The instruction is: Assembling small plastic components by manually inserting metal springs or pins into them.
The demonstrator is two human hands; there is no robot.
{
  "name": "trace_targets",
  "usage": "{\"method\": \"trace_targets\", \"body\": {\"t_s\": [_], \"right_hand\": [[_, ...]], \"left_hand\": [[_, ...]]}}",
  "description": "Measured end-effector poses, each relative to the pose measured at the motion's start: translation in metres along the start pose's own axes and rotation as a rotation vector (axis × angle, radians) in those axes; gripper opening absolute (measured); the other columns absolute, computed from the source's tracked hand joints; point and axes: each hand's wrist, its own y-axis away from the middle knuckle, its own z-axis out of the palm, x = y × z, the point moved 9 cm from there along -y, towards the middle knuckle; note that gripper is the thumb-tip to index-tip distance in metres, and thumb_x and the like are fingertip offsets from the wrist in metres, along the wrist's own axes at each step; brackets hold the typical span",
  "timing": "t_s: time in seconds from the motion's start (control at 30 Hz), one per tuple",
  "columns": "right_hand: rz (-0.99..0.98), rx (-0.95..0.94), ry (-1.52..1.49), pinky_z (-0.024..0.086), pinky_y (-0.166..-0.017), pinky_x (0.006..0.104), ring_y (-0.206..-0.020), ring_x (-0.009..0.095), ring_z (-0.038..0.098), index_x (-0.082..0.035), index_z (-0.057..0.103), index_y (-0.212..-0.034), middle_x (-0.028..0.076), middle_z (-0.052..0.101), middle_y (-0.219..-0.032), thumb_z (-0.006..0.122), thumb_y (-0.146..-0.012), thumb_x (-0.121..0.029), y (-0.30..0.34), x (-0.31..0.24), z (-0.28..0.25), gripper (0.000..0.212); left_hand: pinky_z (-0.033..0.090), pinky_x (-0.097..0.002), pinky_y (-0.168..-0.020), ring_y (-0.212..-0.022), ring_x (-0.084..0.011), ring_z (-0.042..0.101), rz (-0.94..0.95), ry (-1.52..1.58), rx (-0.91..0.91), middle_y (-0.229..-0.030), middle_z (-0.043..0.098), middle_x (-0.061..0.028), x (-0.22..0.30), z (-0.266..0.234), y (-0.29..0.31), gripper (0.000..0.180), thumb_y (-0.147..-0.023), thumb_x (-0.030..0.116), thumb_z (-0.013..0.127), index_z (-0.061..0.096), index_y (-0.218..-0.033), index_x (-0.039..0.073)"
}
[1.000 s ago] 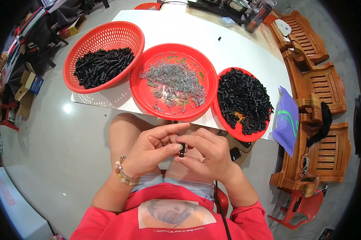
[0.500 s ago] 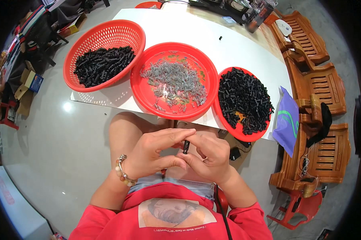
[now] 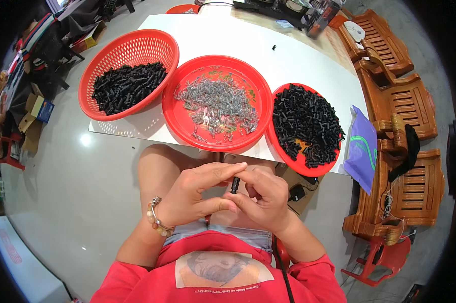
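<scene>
Over my lap, both hands meet around a small black plastic tube (image 3: 235, 185), which stands nearly upright. My right hand (image 3: 266, 198) pinches it, thumb at the lower end and index finger at the top. The index fingertip of my left hand (image 3: 192, 188) presses at the tube's upper end, and its thumb tip lies by the lower end, against the right thumb. On the table edge ahead, a round red tray (image 3: 171, 121) holds many small metal springs (image 3: 218, 103). To its right, a red plate (image 3: 309, 170) is heaped with short black plastic pieces (image 3: 307, 121).
A red perforated basket (image 3: 154, 43) of longer black pieces (image 3: 127, 83) stands at the left on the white table (image 3: 228, 35). One loose black piece (image 3: 274, 47) lies farther back. A purple bag (image 3: 362, 151) hangs at the right edge, near wooden chairs (image 3: 410, 106).
My view has shifted slightly, so the table things sit a little differently in the picture. Both hands keep nearly the same pose around the black tube.
</scene>
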Motion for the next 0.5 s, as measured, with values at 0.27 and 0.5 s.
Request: {"method": "trace_targets", "body": {"t_s": [0.27,0.5], "right_hand": [[-0.047,-0.107,0.13,0.045,-0.054,0.0351,-0.064,0.024,0.06,-0.005,0.059,-0.107,0.007,0.057,-0.076,0.073,-0.073,-0.022,0.004,0.003,0.011,0.04],[0.1,0.0,0.133,0.046,-0.054,0.0307,-0.058,0.019,0.057,-0.004,0.061,-0.117,0.008,0.059,-0.07,0.073,-0.075,-0.013,0.012,0.035,-0.021,0.045]], "left_hand": [[0.051,-0.0221,-0.079,-0.09,-0.009,0.061,-0.389,0.498,0.124,-0.1,0.064,-0.0078,-0.046,0.004,0.018,0.038,-0.087,-0.006,0.056,0.056,-0.124,-0.002],[0.051,-0.0255,-0.08,-0.089,-0.0124,0.061,-0.217,-0.241,0.559,-0.098,0.064,-0.0079,-0.03,-0.089,0.006,0.029,-0.09,-0.002,0.054,0.06,-0.119,-0.001]]}}
